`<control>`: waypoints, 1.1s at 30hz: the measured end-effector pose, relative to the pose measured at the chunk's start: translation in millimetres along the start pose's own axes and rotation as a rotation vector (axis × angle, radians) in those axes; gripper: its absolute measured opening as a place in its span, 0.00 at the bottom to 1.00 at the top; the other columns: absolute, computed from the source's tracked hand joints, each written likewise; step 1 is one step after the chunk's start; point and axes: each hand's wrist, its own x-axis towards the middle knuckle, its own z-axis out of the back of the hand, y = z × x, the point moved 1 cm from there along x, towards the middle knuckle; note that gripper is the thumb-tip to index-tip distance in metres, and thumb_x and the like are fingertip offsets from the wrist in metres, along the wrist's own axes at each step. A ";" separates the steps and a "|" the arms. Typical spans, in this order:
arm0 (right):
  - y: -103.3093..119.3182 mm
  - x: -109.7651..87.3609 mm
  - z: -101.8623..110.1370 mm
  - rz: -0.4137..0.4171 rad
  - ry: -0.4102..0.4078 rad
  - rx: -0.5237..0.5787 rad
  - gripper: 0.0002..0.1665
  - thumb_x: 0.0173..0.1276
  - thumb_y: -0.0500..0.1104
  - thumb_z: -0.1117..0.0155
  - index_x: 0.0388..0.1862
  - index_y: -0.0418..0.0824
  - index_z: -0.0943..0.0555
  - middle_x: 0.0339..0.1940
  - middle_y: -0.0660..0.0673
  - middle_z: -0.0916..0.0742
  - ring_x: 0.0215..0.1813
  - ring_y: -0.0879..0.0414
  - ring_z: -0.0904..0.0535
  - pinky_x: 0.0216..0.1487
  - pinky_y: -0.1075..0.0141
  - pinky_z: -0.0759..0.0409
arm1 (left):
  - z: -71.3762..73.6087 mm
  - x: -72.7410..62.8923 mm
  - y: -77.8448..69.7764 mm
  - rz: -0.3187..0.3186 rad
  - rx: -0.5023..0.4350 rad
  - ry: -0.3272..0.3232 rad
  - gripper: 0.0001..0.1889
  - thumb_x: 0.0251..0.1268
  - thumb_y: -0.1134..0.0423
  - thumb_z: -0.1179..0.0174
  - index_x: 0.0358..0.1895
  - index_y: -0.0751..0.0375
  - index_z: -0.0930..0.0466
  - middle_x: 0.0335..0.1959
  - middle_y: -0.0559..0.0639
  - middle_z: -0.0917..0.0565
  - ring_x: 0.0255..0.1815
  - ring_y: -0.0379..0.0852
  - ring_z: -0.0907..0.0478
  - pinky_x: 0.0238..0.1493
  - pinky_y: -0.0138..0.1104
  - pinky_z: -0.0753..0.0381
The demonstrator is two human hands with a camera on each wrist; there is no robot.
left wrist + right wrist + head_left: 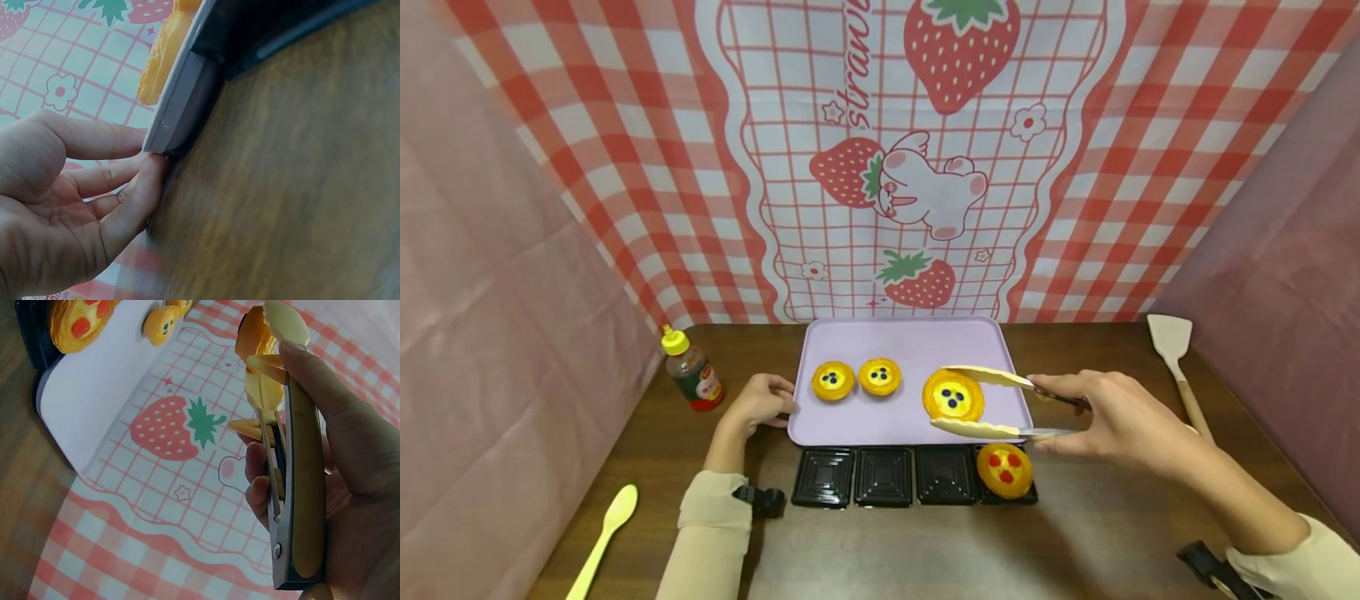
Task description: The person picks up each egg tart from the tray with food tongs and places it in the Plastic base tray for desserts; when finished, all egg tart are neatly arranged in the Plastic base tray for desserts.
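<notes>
My right hand (1063,414) grips cream tongs (992,379), whose two arms sit on either side of a blueberry tart (952,396) over the right half of the lilac tray (910,342). In the right wrist view the tart (253,331) sits between the tong tips (284,319). Two smaller blueberry tarts (832,380) (880,377) lie on the tray's left half. My left hand (766,400) rests against the tray's left front corner (164,128), fingers (134,200) touching its edge. A red-dotted tart (1004,471) fills the rightmost of several black cups (883,477).
A small sauce bottle (692,379) with a yellow cap stands left of the tray. A yellow spoon (606,533) lies at the front left. A wooden-handled spatula (1176,358) lies at the right. Cloth walls close in on both sides.
</notes>
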 end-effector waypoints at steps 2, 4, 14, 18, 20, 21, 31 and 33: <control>-0.9 -1.0 -2.3 0.015 0.014 0.004 0.44 0.51 0.65 0.23 0.61 0.41 0.18 0.51 0.48 0.12 0.49 0.55 0.16 0.40 0.59 0.16 | -0.3 0.3 0.3 -0.002 0.003 0.001 0.19 0.55 0.77 0.34 0.50 0.78 0.26 0.34 0.60 0.21 0.32 0.49 0.22 0.33 0.44 0.12; -2.6 -2.0 -6.2 0.035 0.037 0.013 0.42 0.52 0.61 0.21 0.61 0.41 0.18 0.50 0.48 0.12 0.45 0.57 0.16 0.38 0.61 0.16 | -0.4 0.5 -0.1 -0.003 0.004 -0.001 0.18 0.54 0.77 0.34 0.49 0.78 0.26 0.34 0.60 0.21 0.32 0.49 0.22 0.33 0.44 0.12; -15.5 -9.8 -49.3 0.088 0.177 -0.016 0.39 0.48 0.59 0.19 0.55 0.40 0.15 0.46 0.48 0.12 0.42 0.59 0.18 0.37 0.59 0.17 | 0.3 0.1 -3.1 0.002 0.013 -0.002 0.18 0.55 0.77 0.34 0.50 0.78 0.26 0.34 0.60 0.22 0.32 0.49 0.22 0.33 0.44 0.12; -20.9 -11.0 -62.7 0.059 0.199 -0.005 0.39 0.47 0.60 0.19 0.54 0.39 0.15 0.47 0.47 0.12 0.44 0.56 0.17 0.39 0.57 0.16 | 0.2 0.7 -2.6 0.002 -0.001 0.003 0.19 0.55 0.77 0.35 0.50 0.78 0.26 0.34 0.60 0.22 0.32 0.48 0.22 0.33 0.44 0.12; -23.6 -11.4 -67.9 0.049 0.203 0.003 0.39 0.48 0.60 0.19 0.54 0.38 0.15 0.48 0.47 0.12 0.45 0.55 0.17 0.41 0.56 0.15 | 0.1 1.0 -2.3 0.003 0.000 0.002 0.18 0.55 0.77 0.34 0.50 0.78 0.26 0.34 0.59 0.22 0.32 0.48 0.22 0.33 0.43 0.12; -24.9 -11.7 -70.3 0.044 0.205 0.007 0.40 0.48 0.60 0.19 0.55 0.38 0.15 0.48 0.47 0.12 0.46 0.55 0.17 0.41 0.55 0.15 | -0.1 1.3 -2.1 0.006 -0.003 0.001 0.18 0.55 0.78 0.34 0.49 0.78 0.26 0.34 0.59 0.22 0.32 0.48 0.22 0.33 0.43 0.12; -28.9 -13.9 -80.6 0.019 0.205 0.046 0.42 0.50 0.64 0.22 0.56 0.37 0.16 0.47 0.48 0.12 0.44 0.59 0.18 0.41 0.57 0.16 | 0.2 0.8 -2.0 0.006 0.005 0.001 0.18 0.56 0.77 0.34 0.50 0.78 0.26 0.35 0.60 0.22 0.33 0.49 0.22 0.34 0.44 0.12; -28.0 -13.5 -80.7 0.022 0.204 0.046 0.42 0.50 0.64 0.22 0.56 0.37 0.16 0.48 0.48 0.12 0.44 0.58 0.17 0.41 0.57 0.16 | 0.3 0.7 -1.9 0.004 0.004 0.004 0.19 0.56 0.77 0.35 0.50 0.78 0.26 0.35 0.60 0.22 0.33 0.49 0.22 0.34 0.44 0.12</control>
